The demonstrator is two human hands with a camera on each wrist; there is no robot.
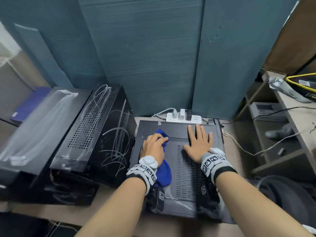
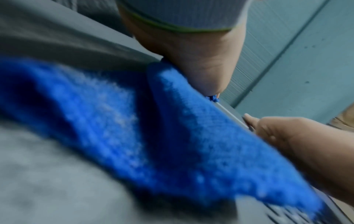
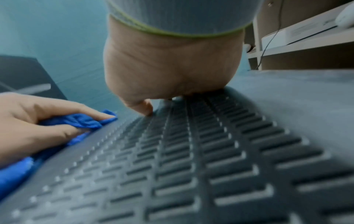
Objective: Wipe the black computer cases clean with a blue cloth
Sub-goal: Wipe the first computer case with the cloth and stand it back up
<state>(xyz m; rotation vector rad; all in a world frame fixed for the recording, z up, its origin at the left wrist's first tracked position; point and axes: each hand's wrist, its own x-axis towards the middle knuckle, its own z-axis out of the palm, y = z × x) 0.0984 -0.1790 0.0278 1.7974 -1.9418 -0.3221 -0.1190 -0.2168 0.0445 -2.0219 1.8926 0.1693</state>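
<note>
A black computer case point(image 1: 177, 128) lies flat on the floor, its slotted vent panel point(image 3: 191, 151) facing up. My left hand point(image 1: 153, 147) rests on the case's left part and grips a bunched blue cloth point(image 1: 165, 173). In the right wrist view the left hand point(image 3: 38, 121) pinches the cloth point(image 3: 86, 121) between finger and thumb. In the left wrist view the cloth point(image 2: 172, 136) spreads under the palm point(image 2: 191, 53). My right hand point(image 1: 199, 142) lies flat on the case with fingers spread, holding nothing. Its palm heel point(image 3: 168, 68) sits on the vents.
Two more black cases point(image 1: 95, 120) stand close on the left, one under clear plastic point(image 1: 42, 117). A white power strip point(image 1: 183, 117) with plugs sits behind the flat case, against the teal wall panel point(image 1: 153, 57). Shelves point(image 1: 273, 134) and loose cables point(image 1: 248, 151) are on the right.
</note>
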